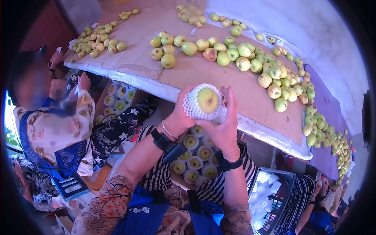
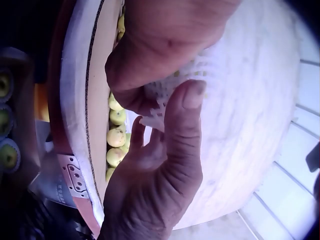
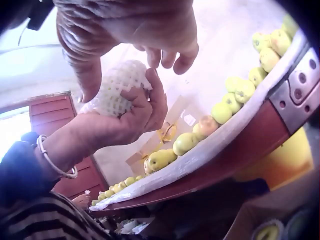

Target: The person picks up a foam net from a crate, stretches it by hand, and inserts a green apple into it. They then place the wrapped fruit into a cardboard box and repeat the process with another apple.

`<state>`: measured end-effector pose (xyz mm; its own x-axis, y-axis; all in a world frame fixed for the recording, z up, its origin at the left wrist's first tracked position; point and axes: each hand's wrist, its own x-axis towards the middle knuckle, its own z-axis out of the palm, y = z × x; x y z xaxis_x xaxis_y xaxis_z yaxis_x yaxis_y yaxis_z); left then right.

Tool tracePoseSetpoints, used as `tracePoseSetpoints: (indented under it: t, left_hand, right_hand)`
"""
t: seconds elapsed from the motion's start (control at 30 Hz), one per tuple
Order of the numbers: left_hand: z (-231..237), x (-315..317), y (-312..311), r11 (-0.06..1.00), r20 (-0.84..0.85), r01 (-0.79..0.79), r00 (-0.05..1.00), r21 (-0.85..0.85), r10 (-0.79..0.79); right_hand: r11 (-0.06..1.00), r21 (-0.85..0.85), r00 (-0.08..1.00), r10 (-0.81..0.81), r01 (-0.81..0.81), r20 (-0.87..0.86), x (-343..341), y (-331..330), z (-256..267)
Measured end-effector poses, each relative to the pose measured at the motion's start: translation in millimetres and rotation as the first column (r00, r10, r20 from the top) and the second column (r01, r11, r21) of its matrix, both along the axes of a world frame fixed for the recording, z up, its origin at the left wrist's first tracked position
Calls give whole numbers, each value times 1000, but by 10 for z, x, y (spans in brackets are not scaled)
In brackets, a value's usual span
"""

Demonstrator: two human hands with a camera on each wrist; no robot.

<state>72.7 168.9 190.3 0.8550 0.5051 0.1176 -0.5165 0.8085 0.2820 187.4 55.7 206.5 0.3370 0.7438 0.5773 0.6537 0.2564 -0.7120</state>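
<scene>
In the head view, my left hand (image 1: 181, 114) grips a yellow-green apple (image 1: 207, 100) wrapped in a white foam net (image 1: 192, 105), whose open end bares the apple's end. The right hand (image 1: 224, 135) is at the other side, thumb by the net's lower edge and fingers extended upward. From the right wrist, the left fingers (image 3: 142, 107) curl round the net, while the right thumb (image 3: 90, 82) touches it and the other right fingers hang apart from it. A loose flap of net shows between the hands in the left wrist view.
Loose apples (image 1: 243, 58) lie in rows and heaps on the cardboard-covered table (image 1: 129, 58). Below my hands, a box holds netted apples (image 1: 192, 162). A dark crate (image 1: 288, 178) of white foam nets (image 1: 262, 196) stands at right. Another person (image 1: 55, 117) sits at left.
</scene>
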Motion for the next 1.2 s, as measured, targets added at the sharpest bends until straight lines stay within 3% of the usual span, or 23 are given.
tracePoseSetpoints:
  t: [0.03, 0.13, 0.17, 0.23, 0.27, 0.33, 0.4, 0.5, 0.63, 0.87, 1.0, 1.17, 1.2]
  left_hand:
    - [-54, 6, -13, 996, 58, 78, 995, -44, -76]
    - [-206, 82, 35, 989, 111, 148, 983, 4, -148]
    - [-232, 75, 60, 995, -63, 86, 995, 59, -82]
    - [67, -4, 38, 980, -383, -2, 920, 198, 79]
    - [221, -51, 48, 990, -386, 36, 922, 138, 20]
    - [189, -48, -27, 932, -414, 30, 901, 361, 131]
    - [258, -54, -113, 826, -458, 107, 867, 554, 195]
    - [165, -51, -101, 842, -435, 68, 876, 536, 206]
    - [71, -79, -64, 747, -471, 107, 831, 656, 295]
    - [4, -55, -71, 569, -446, 152, 789, 808, 423]
    - [72, -116, -181, 549, -500, 250, 782, 798, 371]
    - [-95, -102, -192, 528, -596, 364, 709, 767, 377]
    - [-46, -135, -201, 543, -592, 367, 738, 755, 324]
  right_hand:
    - [999, 2, 999, 33, -33, 20, 5, 2, -15]
    - [996, -59, 977, 47, -60, -207, -5, -56, -16]
    - [998, -49, 983, 36, -46, -181, -3, -53, -32]
    - [999, -28, 992, 12, -15, -125, 20, -42, -72]
    - [999, -42, 999, -17, 15, -49, 26, -51, -57]
    - [996, -60, 993, -67, 73, 100, 21, -54, -12]
    - [997, -50, 994, -47, 52, 96, 0, -50, -3]
    - [998, -59, 998, -26, 29, 64, 2, -28, -95]
    - [981, -194, 994, 11, 11, 112, 29, -48, -191]
    - [941, -331, 937, 58, 64, 346, -43, -228, 332]
    - [873, -472, 910, 90, 124, 405, -177, -278, 344]
    - [844, -512, 924, 56, 158, 378, -268, -373, 214]
    - [843, -511, 924, 43, 171, 381, -277, -388, 203]
